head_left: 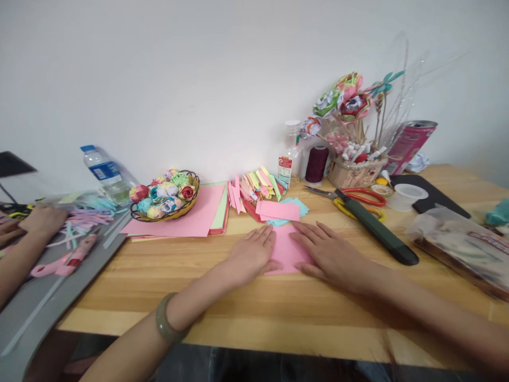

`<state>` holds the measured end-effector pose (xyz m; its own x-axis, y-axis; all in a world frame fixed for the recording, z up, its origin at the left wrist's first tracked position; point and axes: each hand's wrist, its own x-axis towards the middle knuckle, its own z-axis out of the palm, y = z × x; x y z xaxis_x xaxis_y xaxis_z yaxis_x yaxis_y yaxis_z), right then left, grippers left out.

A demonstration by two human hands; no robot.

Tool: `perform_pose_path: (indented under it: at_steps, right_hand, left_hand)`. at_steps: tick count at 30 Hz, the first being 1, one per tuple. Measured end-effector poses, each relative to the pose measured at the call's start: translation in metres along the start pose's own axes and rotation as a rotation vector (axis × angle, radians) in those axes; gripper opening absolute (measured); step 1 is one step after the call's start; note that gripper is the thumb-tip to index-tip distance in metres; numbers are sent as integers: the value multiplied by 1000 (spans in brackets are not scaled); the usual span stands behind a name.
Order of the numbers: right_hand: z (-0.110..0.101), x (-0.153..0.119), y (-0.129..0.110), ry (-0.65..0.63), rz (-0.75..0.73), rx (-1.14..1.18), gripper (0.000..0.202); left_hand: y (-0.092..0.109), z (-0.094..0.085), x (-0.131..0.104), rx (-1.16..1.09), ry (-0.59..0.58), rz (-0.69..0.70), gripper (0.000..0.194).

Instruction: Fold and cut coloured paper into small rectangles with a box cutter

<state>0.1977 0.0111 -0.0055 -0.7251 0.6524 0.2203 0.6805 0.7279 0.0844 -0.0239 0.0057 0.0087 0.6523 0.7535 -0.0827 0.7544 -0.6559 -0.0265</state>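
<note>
A pink sheet of paper [287,249] lies flat on the wooden table [159,286]. My left hand [252,252] rests on its left edge with the fingers stretched out, a bangle round that wrist. On its right edge my right hand [328,252] lies flat, fingers apart. Part of the sheet is hidden under both hands. Just beyond the fingertips are small pink paper pieces [280,210] on top of blue ones [300,206]. Folded strips of coloured paper [254,187] are heaped behind them.
Left stands a basket of paper flowers [167,209] on coloured sheets [214,209]. Another person's hands [43,220] are at the far left, near a pink glue gun [67,260]. Right lie a dark green cutter [377,228], scissors [363,196] and a plastic packet [461,244]; a flower basket [358,172] stands behind.
</note>
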Motion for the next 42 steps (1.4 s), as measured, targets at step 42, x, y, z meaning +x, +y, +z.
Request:
perform_pose_path:
  at_steps: [42]
  right_hand:
    - [-56, -66, 25, 46, 453, -66, 49]
  left_hand:
    - [27, 2, -4, 27, 115, 65, 40]
